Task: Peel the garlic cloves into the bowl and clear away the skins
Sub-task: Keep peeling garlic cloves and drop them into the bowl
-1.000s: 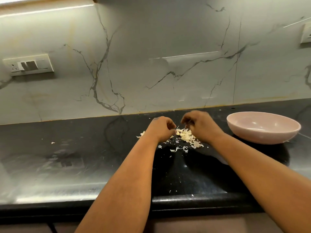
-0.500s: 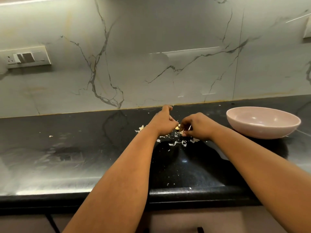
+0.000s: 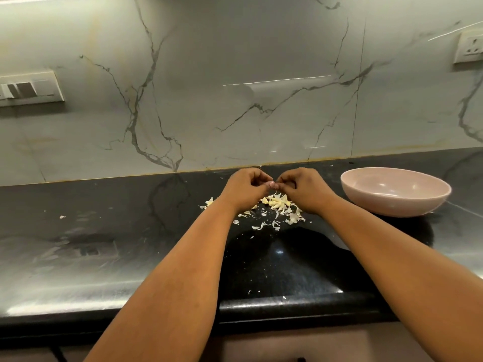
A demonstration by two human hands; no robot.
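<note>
A small pinkish garlic clove (image 3: 271, 184) is pinched between the fingertips of both hands, lifted just above the counter. My left hand (image 3: 245, 188) grips it from the left, my right hand (image 3: 303, 189) from the right, fingers curled. Below them lies a pile of pale garlic cloves and skins (image 3: 278, 202), with loose flakes (image 3: 266, 225) scattered toward me. A pink bowl (image 3: 428, 202) stands to the right of the hands; what I can see of its inside holds nothing.
The black stone counter (image 3: 104, 231) runs left to right, its front edge (image 3: 287, 307) near me. A marble backsplash (image 3: 235, 100) rises behind. A switch plate (image 3: 28, 88) is at the left, a socket (image 3: 470, 48) at the upper right. A stray skin flake (image 3: 62, 217) lies far left.
Both hands have risen off the pile and come together fingertip to fingertip around one clove. The pile they were picking through now shows below them.
</note>
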